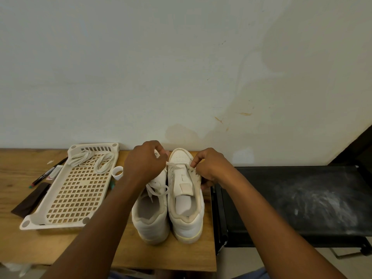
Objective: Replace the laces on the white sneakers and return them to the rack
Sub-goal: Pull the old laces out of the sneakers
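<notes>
With the sneakers (168, 200) side by side on the desk (181, 252), the left hand (145, 162) pinched the lace (176, 164) while the right hand (209, 168) gripped the right sneaker's eyelet edge, so drawing each end through evenly, untwisted, seemed best.

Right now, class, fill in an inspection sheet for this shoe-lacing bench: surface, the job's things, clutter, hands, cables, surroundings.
Surface: wooden table, worn, against a stained wall.
Job's things: two white sneakers side by side; right sneaker has only its front row laced, left sneaker carries lace higher up. Loose laces lie in the perforated tray.
Clutter: markers, dark cloth, small white cup.
Hands: left hand and right hand each pinch a lace end at the right sneaker.
Cables: nothing seen.
Surroundings: dusty black rack on the right.
</notes>
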Available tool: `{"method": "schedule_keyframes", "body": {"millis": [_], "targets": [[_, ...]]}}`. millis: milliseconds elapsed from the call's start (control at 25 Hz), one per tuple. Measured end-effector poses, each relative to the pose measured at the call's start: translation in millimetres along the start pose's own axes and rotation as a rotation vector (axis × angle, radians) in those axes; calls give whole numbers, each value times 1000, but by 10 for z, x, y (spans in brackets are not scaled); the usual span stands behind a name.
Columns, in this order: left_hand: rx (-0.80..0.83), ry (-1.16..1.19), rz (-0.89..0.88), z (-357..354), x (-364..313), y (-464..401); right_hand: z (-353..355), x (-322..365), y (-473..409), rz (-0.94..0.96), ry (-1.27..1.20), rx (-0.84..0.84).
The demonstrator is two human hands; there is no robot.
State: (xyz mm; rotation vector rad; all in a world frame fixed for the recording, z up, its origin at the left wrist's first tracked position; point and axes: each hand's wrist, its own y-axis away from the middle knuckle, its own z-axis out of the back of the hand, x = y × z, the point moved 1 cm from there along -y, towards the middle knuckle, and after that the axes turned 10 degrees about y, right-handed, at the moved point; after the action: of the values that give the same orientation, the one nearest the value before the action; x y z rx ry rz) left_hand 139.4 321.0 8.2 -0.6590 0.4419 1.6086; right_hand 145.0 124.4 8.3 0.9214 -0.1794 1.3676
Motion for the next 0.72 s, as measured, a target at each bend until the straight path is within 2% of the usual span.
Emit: {"method": "schedule_keyframes", "body": {"millis": [160,360,480,560,720], "targets": [[162,-60,0,44,47,-8,-5,-9,-25,1,11,-15],[118,-182,-6,88,65,15,-47,-36,-51,130,160,-93],[147,-72,-48,52,71,-7,-96,-1,-97,208,149,-181],[233,19,-76,12,102,-23,-147,44,-120,250,112,-187],[337,-39,-115,-68,97,-14,-249,120,-112,321,193,-188]]}}
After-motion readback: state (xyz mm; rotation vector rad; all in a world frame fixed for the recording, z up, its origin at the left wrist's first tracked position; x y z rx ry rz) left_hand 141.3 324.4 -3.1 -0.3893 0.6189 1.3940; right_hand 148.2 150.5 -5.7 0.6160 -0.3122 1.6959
